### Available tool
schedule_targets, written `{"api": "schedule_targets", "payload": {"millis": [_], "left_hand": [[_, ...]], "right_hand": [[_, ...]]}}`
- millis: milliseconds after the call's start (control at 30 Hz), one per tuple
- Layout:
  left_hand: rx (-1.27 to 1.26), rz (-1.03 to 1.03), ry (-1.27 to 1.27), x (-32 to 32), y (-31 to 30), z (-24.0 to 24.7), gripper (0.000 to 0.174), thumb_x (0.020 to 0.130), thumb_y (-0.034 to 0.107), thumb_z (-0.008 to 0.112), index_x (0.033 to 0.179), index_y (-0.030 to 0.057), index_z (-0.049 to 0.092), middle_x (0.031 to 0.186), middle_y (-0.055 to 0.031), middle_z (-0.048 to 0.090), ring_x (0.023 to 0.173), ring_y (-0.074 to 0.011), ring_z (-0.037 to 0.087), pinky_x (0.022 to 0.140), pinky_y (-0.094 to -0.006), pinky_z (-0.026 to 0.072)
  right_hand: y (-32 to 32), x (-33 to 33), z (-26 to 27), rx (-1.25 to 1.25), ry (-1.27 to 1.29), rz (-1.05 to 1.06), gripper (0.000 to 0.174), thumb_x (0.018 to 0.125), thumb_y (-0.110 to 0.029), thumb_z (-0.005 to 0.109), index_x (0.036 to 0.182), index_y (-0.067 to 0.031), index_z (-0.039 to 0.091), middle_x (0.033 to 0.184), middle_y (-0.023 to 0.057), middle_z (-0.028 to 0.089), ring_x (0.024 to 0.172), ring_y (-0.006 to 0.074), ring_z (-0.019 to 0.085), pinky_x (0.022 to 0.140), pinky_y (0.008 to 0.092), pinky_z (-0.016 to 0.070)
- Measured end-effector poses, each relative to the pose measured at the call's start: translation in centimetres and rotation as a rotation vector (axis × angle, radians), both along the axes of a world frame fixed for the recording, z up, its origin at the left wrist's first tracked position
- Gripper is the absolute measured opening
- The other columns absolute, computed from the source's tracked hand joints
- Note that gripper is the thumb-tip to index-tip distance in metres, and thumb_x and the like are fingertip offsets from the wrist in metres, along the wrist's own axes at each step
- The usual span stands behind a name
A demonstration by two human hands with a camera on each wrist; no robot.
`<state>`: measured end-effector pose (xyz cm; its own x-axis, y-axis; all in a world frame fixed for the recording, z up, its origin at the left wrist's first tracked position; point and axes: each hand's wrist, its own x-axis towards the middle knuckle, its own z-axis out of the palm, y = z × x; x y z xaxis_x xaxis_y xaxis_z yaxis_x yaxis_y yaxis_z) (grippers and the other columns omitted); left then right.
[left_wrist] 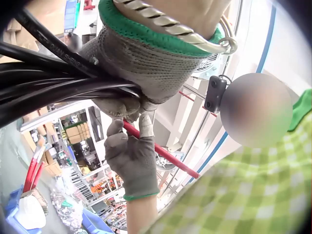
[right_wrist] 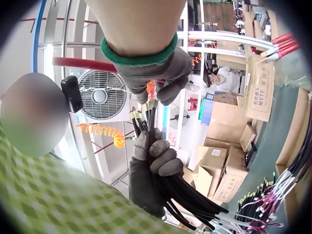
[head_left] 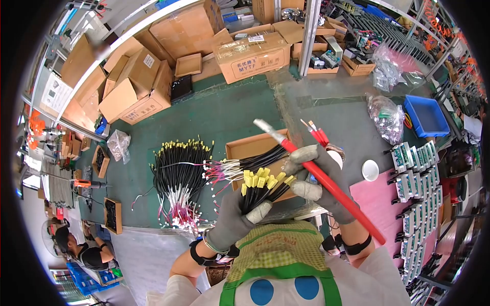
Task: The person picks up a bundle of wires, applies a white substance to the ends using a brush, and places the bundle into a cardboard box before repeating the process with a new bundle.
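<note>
The gloved left hand [head_left: 232, 222] grips a bundle of black cables [head_left: 255, 201] whose yellow-tipped ends [head_left: 260, 179] point up. Beside it, the gloved right hand [head_left: 319, 178] holds a long red brush handle [head_left: 339, 196] with a pale tip [head_left: 268, 128], slanting across the palm. In the right wrist view the left hand [right_wrist: 158, 165] is curled round the black cables [right_wrist: 180, 192], just below the right hand [right_wrist: 161, 78]. From the left wrist view, the right hand [left_wrist: 134, 161] pinches the red handle [left_wrist: 170, 157] close to the left hand [left_wrist: 141, 63].
A pile of black cables [head_left: 178, 163] with white and pink leads lies on the green table [head_left: 245, 104]. An open cardboard tray [head_left: 240, 148] holds more cables. A white cup [head_left: 370, 170], more red-handled brushes [head_left: 319, 133], a blue bin [head_left: 427, 116] and circuit boards [head_left: 418, 204] are at right.
</note>
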<state>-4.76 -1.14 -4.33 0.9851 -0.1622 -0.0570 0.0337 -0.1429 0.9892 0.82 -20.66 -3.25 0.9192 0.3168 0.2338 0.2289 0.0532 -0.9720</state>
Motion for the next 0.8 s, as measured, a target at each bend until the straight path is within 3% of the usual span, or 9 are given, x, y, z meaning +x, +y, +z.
{"api": "schedule_targets", "payload": {"millis": [100, 200, 367, 467, 567, 700, 800], "left_hand": [[-0.025, -0.012, 0.074, 0.0, 0.2, 0.2, 0.025, 0.08, 0.024, 0.063, 0.083, 0.0008, 0.054, 0.064, -0.0026, 0.056, 0.054, -0.0086, 0.049, 0.05, -0.0241, 0.04], [-0.077, -0.018, 0.095, -0.2, 0.4, -0.1, 0.026, 0.081, 0.026, 0.061, 0.083, 0.0018, 0.052, 0.064, -0.0026, 0.054, 0.051, -0.0081, 0.047, 0.046, -0.0211, 0.0378], [-0.255, -0.041, 0.288, 0.1, 0.4, 0.7, 0.029, 0.082, 0.031, 0.06, 0.079, 0.003, 0.052, 0.059, -0.0005, 0.05, 0.051, -0.0076, 0.046, 0.046, -0.0216, 0.0371], [-0.285, -0.025, 0.321, 0.0, -0.1, 0.7, 0.027, 0.083, 0.03, 0.059, 0.078, 0.0049, 0.052, 0.058, 0.0007, 0.048, 0.049, -0.0063, 0.044, 0.044, -0.0205, 0.0347], [-0.269, -0.095, 0.299, 0.1, 0.3, 0.3, 0.025, 0.083, 0.028, 0.059, 0.08, 0.0036, 0.053, 0.059, 0.0007, 0.049, 0.05, -0.0063, 0.045, 0.045, -0.0207, 0.0357], [-0.23, -0.135, 0.349, 0.3, 0.5, -0.1, 0.022, 0.081, 0.023, 0.063, 0.086, 0.0015, 0.057, 0.065, 0.0008, 0.053, 0.054, -0.0055, 0.045, 0.048, -0.0212, 0.0371], [-0.152, -0.065, 0.095, 0.4, -0.3, 0.0, 0.021, 0.081, 0.021, 0.063, 0.085, 0.0011, 0.057, 0.065, 0.0005, 0.054, 0.054, -0.0055, 0.045, 0.049, -0.0218, 0.0375]], "right_hand": [[-0.3, 0.2, -0.7, -0.089, 0.118, 0.05, 0.04, 0.074, -0.007, 0.063, 0.11, -0.009, 0.044, 0.087, 0.0029, 0.056, 0.075, 0.0084, 0.053, 0.068, 0.0247, 0.0439], [-0.2, 0.1, 0.3, 0.16, 0.417, -0.012, 0.042, 0.068, -0.02, 0.07, 0.102, -0.0064, 0.049, 0.09, 0.0052, 0.058, 0.079, 0.0103, 0.054, 0.069, 0.0234, 0.0446], [0.3, -0.1, -0.6, 0.121, 0.138, 0.007, 0.04, 0.067, -0.011, 0.068, 0.102, -0.0076, 0.048, 0.085, 0.0054, 0.058, 0.068, 0.0085, 0.054, 0.057, 0.0197, 0.0445], [0.7, 0.1, -0.4, 0.161, 0.246, 0.026, 0.038, 0.067, -0.004, 0.066, 0.1, -0.0065, 0.048, 0.083, 0.0031, 0.056, 0.07, 0.0088, 0.053, 0.062, 0.0224, 0.045], [0.5, 0.1, -0.2, 0.091, 0.258, 0.022, 0.03, 0.073, -0.006, 0.066, 0.099, -0.006, 0.051, 0.081, 0.0025, 0.055, 0.074, 0.0097, 0.054, 0.067, 0.0239, 0.0441], [0.6, 0.2, -0.4, -0.009, 0.091, 0.004, 0.027, 0.073, -0.006, 0.064, 0.097, -0.0056, 0.051, 0.078, 0.0021, 0.053, 0.072, 0.0094, 0.052, 0.067, 0.0244, 0.0429], [0.5, 0.2, -0.6, -0.04, 0.037, 0.002, 0.027, 0.073, -0.005, 0.062, 0.097, -0.0059, 0.051, 0.078, 0.0023, 0.053, 0.071, 0.0093, 0.051, 0.066, 0.0244, 0.0424]]}}
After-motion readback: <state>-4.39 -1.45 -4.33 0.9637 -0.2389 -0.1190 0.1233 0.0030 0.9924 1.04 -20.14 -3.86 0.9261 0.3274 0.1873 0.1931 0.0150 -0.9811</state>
